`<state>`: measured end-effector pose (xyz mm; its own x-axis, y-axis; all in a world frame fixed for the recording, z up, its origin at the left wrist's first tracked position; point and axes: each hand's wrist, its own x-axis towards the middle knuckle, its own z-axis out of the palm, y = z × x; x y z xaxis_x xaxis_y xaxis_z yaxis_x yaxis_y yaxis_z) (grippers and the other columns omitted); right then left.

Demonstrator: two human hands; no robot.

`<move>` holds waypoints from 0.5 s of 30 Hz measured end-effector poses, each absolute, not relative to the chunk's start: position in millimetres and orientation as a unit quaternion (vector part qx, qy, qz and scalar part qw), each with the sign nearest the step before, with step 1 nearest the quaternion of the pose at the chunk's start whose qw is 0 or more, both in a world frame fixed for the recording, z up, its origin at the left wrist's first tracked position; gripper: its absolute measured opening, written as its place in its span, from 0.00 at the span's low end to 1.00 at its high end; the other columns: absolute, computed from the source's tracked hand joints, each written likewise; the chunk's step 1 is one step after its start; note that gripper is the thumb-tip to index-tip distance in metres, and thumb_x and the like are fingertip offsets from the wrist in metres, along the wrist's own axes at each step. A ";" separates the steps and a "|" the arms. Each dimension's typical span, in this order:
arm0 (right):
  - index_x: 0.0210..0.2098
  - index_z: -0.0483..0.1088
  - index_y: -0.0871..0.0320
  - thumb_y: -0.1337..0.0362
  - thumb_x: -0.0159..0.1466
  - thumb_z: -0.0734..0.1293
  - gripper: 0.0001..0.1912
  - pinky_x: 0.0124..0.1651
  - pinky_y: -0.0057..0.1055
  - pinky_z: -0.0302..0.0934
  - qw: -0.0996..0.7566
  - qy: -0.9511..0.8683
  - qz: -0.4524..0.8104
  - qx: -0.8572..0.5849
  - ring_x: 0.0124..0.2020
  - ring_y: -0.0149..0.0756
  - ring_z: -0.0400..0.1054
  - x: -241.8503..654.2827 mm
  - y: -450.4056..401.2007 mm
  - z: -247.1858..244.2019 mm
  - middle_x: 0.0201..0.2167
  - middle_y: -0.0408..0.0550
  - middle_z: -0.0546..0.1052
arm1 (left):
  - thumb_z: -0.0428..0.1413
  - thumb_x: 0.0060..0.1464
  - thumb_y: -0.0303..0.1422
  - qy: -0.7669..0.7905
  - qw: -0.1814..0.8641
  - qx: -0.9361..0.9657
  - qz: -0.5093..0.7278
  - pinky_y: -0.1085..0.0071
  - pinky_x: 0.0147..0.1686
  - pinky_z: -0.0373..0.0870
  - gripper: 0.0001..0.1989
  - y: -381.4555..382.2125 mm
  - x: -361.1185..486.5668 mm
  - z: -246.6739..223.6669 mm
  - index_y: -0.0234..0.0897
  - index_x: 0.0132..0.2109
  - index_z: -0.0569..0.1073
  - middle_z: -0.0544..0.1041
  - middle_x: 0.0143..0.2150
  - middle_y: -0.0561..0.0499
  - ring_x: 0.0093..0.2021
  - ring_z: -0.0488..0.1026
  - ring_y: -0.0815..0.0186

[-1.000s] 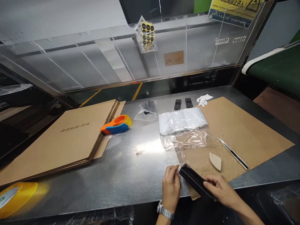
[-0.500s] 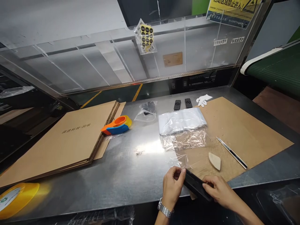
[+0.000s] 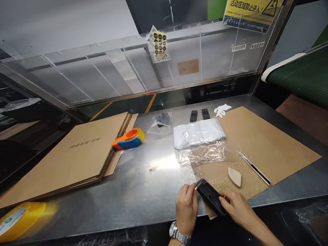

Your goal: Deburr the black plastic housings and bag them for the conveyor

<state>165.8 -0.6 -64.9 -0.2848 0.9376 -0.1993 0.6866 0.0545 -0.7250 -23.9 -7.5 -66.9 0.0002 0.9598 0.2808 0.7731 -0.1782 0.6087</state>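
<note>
A long black plastic case (image 3: pixel 210 198) with a recessed face lies slantwise between my hands at the table's front edge. My right hand (image 3: pixel 236 206) grips its lower right end, thumb on top and fingers underneath. At the upper left end, my left hand (image 3: pixel 186 205), with a metal watch on the wrist, is closed, and its fingertips pinch a bit of clear plastic film (image 3: pixel 199 183) against the case. How far the film reaches around the case I cannot tell. Beyond the hands lies a stack of clear plastic bags (image 3: pixel 200 132).
A cardboard sheet (image 3: pixel 271 143) carries a craft knife (image 3: pixel 253 167) and a beige wedge-shaped piece (image 3: pixel 234 177). Behind stand two small black parts (image 3: pixel 193 115) and a white glove (image 3: pixel 222 110). Leftward are a tape dispenser (image 3: pixel 128 138), flattened cartons (image 3: pixel 84 150) and a yellow tape roll (image 3: pixel 23 220).
The case has turned so that its recessed face shows more. My left hand has rolled over, its fingers now at the case's end with film in them; the right hand has shifted slightly left.
</note>
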 end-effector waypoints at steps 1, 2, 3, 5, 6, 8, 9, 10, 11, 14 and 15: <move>0.24 0.65 0.57 0.63 0.61 0.55 0.13 0.27 0.28 0.51 0.169 -0.713 0.369 -0.572 0.23 0.34 0.65 163.4 -2.3 -64.0 0.19 0.42 0.69 | 0.45 0.58 0.26 0.615 0.130 0.705 0.329 0.68 0.31 0.65 0.12 -10.7 -19.2 -68.1 0.36 0.45 0.71 0.70 0.31 0.48 0.32 0.68 0.63; 0.26 0.67 0.56 0.63 0.62 0.55 0.12 0.28 0.28 0.52 0.173 -0.720 0.360 -0.567 0.25 0.35 0.67 161.3 -3.8 -63.1 0.21 0.43 0.71 | 0.45 0.58 0.25 0.605 0.117 0.716 0.328 0.68 0.30 0.65 0.12 -13.8 -14.1 -69.3 0.35 0.45 0.70 0.70 0.31 0.47 0.32 0.68 0.62; 0.28 0.68 0.56 0.63 0.62 0.55 0.12 0.29 0.29 0.52 0.177 -0.727 0.352 -0.562 0.26 0.36 0.68 159.7 -5.1 -62.2 0.22 0.44 0.72 | 0.45 0.58 0.24 0.594 0.105 0.727 0.327 0.68 0.30 0.65 0.12 -16.8 -9.3 -70.4 0.34 0.46 0.70 0.70 0.31 0.47 0.31 0.68 0.62; 0.31 0.69 0.55 0.62 0.62 0.56 0.12 0.32 0.29 0.53 0.187 -0.739 0.339 -0.551 0.29 0.38 0.69 158.6 -5.4 -61.2 0.26 0.45 0.74 | 0.45 0.57 0.23 0.571 0.085 0.750 0.323 0.68 0.28 0.64 0.12 -21.8 -2.2 -71.5 0.35 0.44 0.70 0.70 0.29 0.47 0.30 0.67 0.62; 0.31 0.69 0.55 0.62 0.62 0.56 0.12 0.32 0.29 0.54 0.192 -0.741 0.336 -0.549 0.30 0.38 0.69 159.0 -4.3 -61.3 0.26 0.46 0.74 | 0.46 0.57 0.23 0.559 0.077 0.760 0.322 0.68 0.27 0.64 0.12 -23.8 -0.6 -71.3 0.35 0.43 0.71 0.70 0.28 0.48 0.29 0.67 0.62; 0.31 0.69 0.55 0.61 0.63 0.55 0.13 0.30 0.27 0.54 0.201 -0.733 0.335 -0.556 0.27 0.35 0.69 161.0 -0.2 -62.7 0.25 0.44 0.73 | 0.46 0.56 0.22 0.540 0.061 0.775 0.322 0.69 0.26 0.63 0.12 -26.3 -0.6 -68.7 0.35 0.43 0.71 0.69 0.27 0.48 0.28 0.66 0.63; 0.32 0.68 0.56 0.61 0.64 0.54 0.13 0.27 0.26 0.54 0.205 -0.725 0.337 -0.564 0.24 0.34 0.68 161.7 2.1 -63.8 0.22 0.43 0.72 | 0.46 0.56 0.21 0.535 0.050 0.779 0.323 0.69 0.26 0.63 0.12 -27.1 -1.3 -66.2 0.34 0.43 0.70 0.69 0.27 0.48 0.28 0.66 0.63; 0.35 0.68 0.57 0.62 0.64 0.53 0.14 0.24 0.25 0.53 0.208 -0.716 0.337 -0.574 0.21 0.33 0.66 161.7 3.9 -64.9 0.19 0.41 0.70 | 0.46 0.56 0.20 0.531 0.040 0.781 0.327 0.69 0.25 0.63 0.12 -27.6 -1.8 -63.1 0.34 0.44 0.70 0.69 0.27 0.48 0.28 0.65 0.63; 0.39 0.67 0.58 0.62 0.64 0.52 0.14 0.22 0.25 0.52 0.211 -0.707 0.336 -0.586 0.19 0.33 0.65 160.7 5.1 -65.7 0.16 0.40 0.68 | 0.46 0.55 0.20 0.526 0.029 0.781 0.335 0.70 0.25 0.63 0.13 -28.1 -1.4 -59.4 0.33 0.45 0.69 0.69 0.26 0.48 0.27 0.65 0.64; 0.56 0.55 0.67 0.63 0.63 0.53 0.24 0.22 0.27 0.52 0.206 -0.704 0.308 -0.606 0.17 0.36 0.64 151.8 4.0 -63.4 0.14 0.38 0.66 | 0.47 0.54 0.19 0.485 0.014 0.792 0.370 0.70 0.24 0.62 0.12 -29.8 6.6 -47.1 0.31 0.44 0.69 0.69 0.26 0.48 0.26 0.64 0.64; 0.59 0.50 0.69 0.63 0.62 0.54 0.27 0.23 0.28 0.52 0.199 -0.714 0.291 -0.605 0.18 0.37 0.65 148.0 3.0 -60.3 0.15 0.39 0.67 | 0.47 0.54 0.20 0.468 0.011 0.797 0.382 0.70 0.23 0.61 0.11 -30.2 10.5 -43.1 0.30 0.43 0.69 0.69 0.25 0.47 0.25 0.64 0.64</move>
<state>148.0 3.0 -60.3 -0.1888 0.9797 -0.0680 0.7487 0.0987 -0.6556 10.5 -30.2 -43.1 0.2698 0.7539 0.5991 0.7370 -0.5621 0.3754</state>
